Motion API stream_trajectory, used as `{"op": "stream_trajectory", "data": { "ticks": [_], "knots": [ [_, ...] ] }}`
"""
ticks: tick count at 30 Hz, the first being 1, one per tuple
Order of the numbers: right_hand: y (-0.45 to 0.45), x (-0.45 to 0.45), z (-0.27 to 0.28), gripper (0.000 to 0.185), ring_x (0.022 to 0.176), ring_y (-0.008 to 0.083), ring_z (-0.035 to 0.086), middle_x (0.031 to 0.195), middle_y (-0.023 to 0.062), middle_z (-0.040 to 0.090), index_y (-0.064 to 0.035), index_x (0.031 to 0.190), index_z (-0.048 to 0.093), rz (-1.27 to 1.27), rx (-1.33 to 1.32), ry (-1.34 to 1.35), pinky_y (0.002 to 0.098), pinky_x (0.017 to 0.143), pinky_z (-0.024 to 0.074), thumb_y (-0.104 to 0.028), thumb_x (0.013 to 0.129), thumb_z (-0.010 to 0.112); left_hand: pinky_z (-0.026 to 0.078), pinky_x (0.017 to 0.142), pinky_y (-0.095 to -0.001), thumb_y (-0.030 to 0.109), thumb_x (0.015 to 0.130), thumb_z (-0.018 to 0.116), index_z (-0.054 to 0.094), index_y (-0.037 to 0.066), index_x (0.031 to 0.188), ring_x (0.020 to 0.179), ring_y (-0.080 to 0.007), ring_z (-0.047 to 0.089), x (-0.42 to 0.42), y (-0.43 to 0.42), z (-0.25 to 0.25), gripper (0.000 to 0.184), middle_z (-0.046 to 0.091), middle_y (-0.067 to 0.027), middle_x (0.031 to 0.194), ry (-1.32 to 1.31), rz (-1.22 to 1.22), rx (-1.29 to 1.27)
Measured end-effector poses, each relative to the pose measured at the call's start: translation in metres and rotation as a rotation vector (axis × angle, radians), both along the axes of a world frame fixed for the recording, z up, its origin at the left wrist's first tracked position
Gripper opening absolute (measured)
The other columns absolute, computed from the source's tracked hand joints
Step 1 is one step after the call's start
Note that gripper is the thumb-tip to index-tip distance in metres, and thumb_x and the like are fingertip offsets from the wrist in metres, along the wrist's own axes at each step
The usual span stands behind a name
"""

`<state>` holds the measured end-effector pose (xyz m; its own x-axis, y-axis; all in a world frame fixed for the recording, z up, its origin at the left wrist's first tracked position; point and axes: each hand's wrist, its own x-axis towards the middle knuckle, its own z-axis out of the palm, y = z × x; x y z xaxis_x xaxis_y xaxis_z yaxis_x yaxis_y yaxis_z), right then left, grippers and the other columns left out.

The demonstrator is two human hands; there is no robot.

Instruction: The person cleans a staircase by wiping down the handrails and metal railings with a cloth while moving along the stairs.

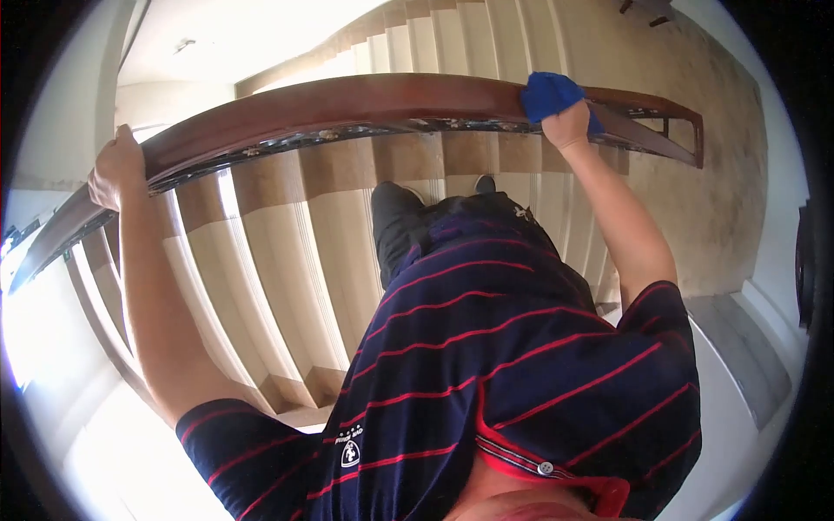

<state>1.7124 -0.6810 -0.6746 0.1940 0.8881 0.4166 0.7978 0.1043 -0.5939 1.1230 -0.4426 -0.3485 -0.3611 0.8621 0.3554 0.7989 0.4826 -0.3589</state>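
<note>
A long, curved, reddish-brown wooden handrail runs across the upper part of the head view, with dark metalwork beneath it. My left hand is closed round the rail at the far left, its fingers partly hidden behind the wood. Toward the rail's right end, my right hand presses a bunched blue cloth against the top of the rail. That hand is closed on the cloth, which covers most of its fingers.
Beige stairs with brown-edged sides descend on both sides of the rail. My dark shoe rests on a step. At the right lie a brown floor and a grey stone ledge. Dark furniture legs show at the top right.
</note>
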Motion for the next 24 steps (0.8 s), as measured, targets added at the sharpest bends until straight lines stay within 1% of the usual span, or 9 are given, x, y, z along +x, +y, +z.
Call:
{"op": "stream_trajectory", "data": {
  "ticks": [3, 4, 7, 8, 10, 15, 17, 20, 24],
  "knots": [
    [0.001, 0.001, 0.003, 0.023, 0.099, 0.0348, 0.073, 0.106, 0.0118, 0.078, -0.0139, 0.104, 0.082, 0.069, 0.034, -0.079, 0.0442, 0.087, 0.0572, -0.030, 0.089, 0.074, 0.051, 0.106, -0.0461, 0.070, 0.095, 0.042, 0.079, 0.026, 0.126, 0.125, -0.0335, 0.068, -0.008, 0.000, -0.001, 0.065, 0.073, -0.0082, 0.134, 0.023, -0.005, -0.012],
    [-0.001, -0.001, 0.008, 0.024, 0.105, 0.0372, 0.070, 0.112, 0.0126, 0.075, -0.0108, 0.107, 0.076, 0.086, -0.015, -0.130, 0.0469, 0.093, 0.0548, -0.028, 0.093, 0.067, 0.051, 0.106, -0.0467, 0.072, 0.095, 0.043, 0.079, 0.026, 0.125, 0.125, -0.0339, 0.068, -0.014, 0.002, -0.004, 0.065, 0.074, -0.0082, 0.133, 0.017, -0.014, -0.014],
    [0.000, -0.007, 0.020, 0.025, 0.101, 0.0365, 0.071, 0.105, 0.0138, 0.076, -0.0102, 0.101, 0.077, 0.072, -0.014, -0.060, 0.0473, 0.090, 0.0556, -0.032, 0.089, 0.071, 0.053, 0.101, -0.0465, 0.069, 0.097, 0.043, 0.082, 0.026, 0.117, 0.117, -0.0338, 0.071, -0.014, -0.003, -0.006, 0.062, 0.077, -0.0089, 0.125, 0.005, -0.058, 0.034],
    [0.000, -0.005, 0.013, 0.025, 0.099, 0.0365, 0.071, 0.103, 0.0134, 0.076, -0.0102, 0.099, 0.077, 0.089, 0.011, -0.063, 0.0470, 0.089, 0.0557, -0.032, 0.088, 0.071, 0.054, 0.099, -0.0480, 0.067, 0.097, 0.042, 0.082, 0.023, 0.117, 0.114, -0.0349, 0.072, -0.033, 0.008, -0.014, 0.063, 0.077, -0.0110, 0.124, -0.046, -0.052, 0.027],
    [-0.002, -0.009, 0.018, 0.023, 0.094, 0.0368, 0.072, 0.096, 0.0118, 0.076, -0.0102, 0.092, 0.076, 0.053, 0.027, -0.004, 0.0468, 0.088, 0.0556, -0.032, 0.086, 0.072, 0.055, 0.097, -0.0473, 0.060, 0.097, 0.039, 0.082, 0.015, 0.111, 0.109, -0.0361, 0.073, -0.002, -0.016, -0.003, 0.064, 0.077, -0.0142, 0.117, -0.008, -0.112, 0.046],
    [-0.002, -0.009, 0.029, 0.023, 0.090, 0.0366, 0.071, 0.092, 0.0130, 0.074, -0.0092, 0.090, 0.073, 0.083, 0.041, 0.036, 0.0464, 0.083, 0.0553, -0.032, 0.087, 0.070, 0.056, 0.091, -0.0492, 0.055, 0.097, 0.043, 0.083, 0.012, 0.101, 0.098, -0.0375, 0.075, 0.010, -0.023, -0.002, 0.059, 0.078, -0.0172, 0.105, -0.018, -0.165, 0.111],
    [-0.004, -0.007, 0.031, 0.023, 0.090, 0.0371, 0.070, 0.095, 0.0116, 0.075, -0.0095, 0.092, 0.073, 0.078, 0.052, -0.026, 0.0471, 0.082, 0.0558, -0.032, 0.087, 0.071, 0.057, 0.093, -0.0488, 0.060, 0.096, 0.044, 0.084, 0.015, 0.108, 0.103, -0.0377, 0.075, -0.004, -0.016, -0.003, 0.061, 0.078, -0.0157, 0.113, -0.037, -0.140, 0.064],
    [-0.002, 0.001, 0.037, 0.023, 0.090, 0.0364, 0.070, 0.095, 0.0110, 0.075, -0.0109, 0.093, 0.075, 0.102, -0.050, -0.137, 0.0477, 0.081, 0.0560, -0.033, 0.087, 0.072, 0.056, 0.091, -0.0489, 0.056, 0.095, 0.046, 0.084, 0.013, 0.104, 0.102, -0.0369, 0.075, -0.005, -0.014, -0.003, 0.058, 0.079, -0.0154, 0.109, -0.064, -0.147, 0.065],
    [-0.003, 0.000, 0.047, 0.020, 0.081, 0.0351, 0.069, 0.085, 0.0096, 0.072, -0.0146, 0.085, 0.073, 0.073, 0.067, -0.095, 0.0486, 0.072, 0.0544, -0.034, 0.087, 0.072, 0.055, 0.092, -0.0489, 0.054, 0.094, 0.047, 0.084, 0.013, 0.104, 0.104, -0.0372, 0.074, -0.004, -0.013, -0.002, 0.056, 0.079, -0.0153, 0.110, -0.044, -0.152, 0.065]
  ]
}}
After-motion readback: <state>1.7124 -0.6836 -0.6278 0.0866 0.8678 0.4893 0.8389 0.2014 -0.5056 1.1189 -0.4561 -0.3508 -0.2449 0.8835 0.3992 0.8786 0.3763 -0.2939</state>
